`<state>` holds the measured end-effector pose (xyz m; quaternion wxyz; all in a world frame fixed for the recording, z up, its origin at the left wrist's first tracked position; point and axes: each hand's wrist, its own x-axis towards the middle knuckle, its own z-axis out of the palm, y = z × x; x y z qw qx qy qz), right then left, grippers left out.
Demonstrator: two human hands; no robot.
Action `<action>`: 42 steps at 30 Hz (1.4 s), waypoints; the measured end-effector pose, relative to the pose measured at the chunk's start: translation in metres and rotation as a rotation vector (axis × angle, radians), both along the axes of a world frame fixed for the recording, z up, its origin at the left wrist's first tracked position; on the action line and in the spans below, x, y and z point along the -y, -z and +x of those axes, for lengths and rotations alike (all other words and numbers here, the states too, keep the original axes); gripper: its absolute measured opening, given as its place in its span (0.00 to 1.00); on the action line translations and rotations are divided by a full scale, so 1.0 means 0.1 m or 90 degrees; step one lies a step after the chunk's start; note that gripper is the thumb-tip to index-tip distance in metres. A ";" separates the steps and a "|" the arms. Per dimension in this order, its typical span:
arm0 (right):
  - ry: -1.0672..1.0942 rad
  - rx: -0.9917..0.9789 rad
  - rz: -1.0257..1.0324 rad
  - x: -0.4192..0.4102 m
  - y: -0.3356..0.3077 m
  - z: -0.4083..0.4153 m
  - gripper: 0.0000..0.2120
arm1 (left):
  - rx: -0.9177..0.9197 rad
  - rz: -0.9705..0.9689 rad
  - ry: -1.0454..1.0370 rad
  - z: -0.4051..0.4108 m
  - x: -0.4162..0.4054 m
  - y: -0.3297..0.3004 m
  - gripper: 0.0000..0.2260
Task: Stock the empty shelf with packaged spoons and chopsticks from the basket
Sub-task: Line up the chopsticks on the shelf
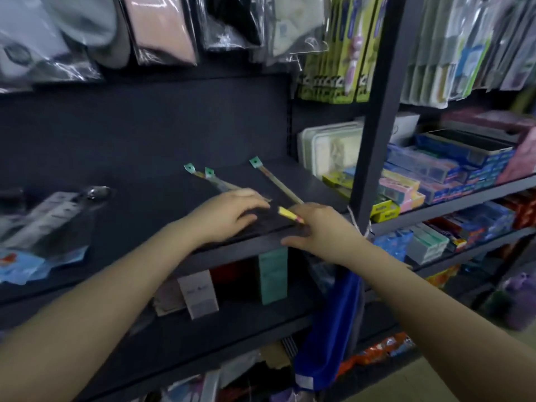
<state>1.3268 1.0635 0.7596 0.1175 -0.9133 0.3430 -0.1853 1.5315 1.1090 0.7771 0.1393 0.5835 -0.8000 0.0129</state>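
far left of the frame, packaged spoons point(50, 220) lie on the dark shelf point(139, 175), blurred, their blue card ends hanging close to the shelf's front edge point(232, 250). between them and the hands is a wide stretch of bare shelf board, running back to the dark rear panel.

centre frame, the left hand point(229, 216) rests palm down on the shelf near the front edge, fingers loosely bent and reaching right, its fingertips lying over the near ends of two chopstick packs point(220, 184) whose green tabs point toward the upper left; whether it pinches them i cannot tell.

just to the right, the right hand point(322, 227) sits at the shelf's front right corner, fingers curled round the yellow end of a third chopstick pack point(278, 184), which slants up and back, apart from the other two. its thumb hangs just over the shelf lip.

right of that hand, a dark upright post point(377, 111) closes off the shelf. beyond it, crowded shelves of coloured boxes point(441, 169). below the hands, in the lower centre, a blue bag point(327, 343) hangs in front of the lower shelves.
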 end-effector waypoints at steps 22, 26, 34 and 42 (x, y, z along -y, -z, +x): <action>0.097 0.426 0.086 0.10 -0.27 0.13 0.10 | -0.237 0.163 0.181 -0.12 0.34 -0.21 0.06; 0.019 0.363 0.079 0.07 -0.31 -0.04 0.06 | -0.218 0.090 0.141 -0.13 0.35 -0.25 0.06; 0.050 0.168 0.094 0.15 -0.37 -0.34 0.23 | 0.057 0.003 0.149 -0.07 0.33 -0.27 0.15; 0.073 -0.042 0.120 0.15 -0.45 -0.20 0.19 | 0.205 -0.160 0.122 -0.17 0.37 -0.18 0.21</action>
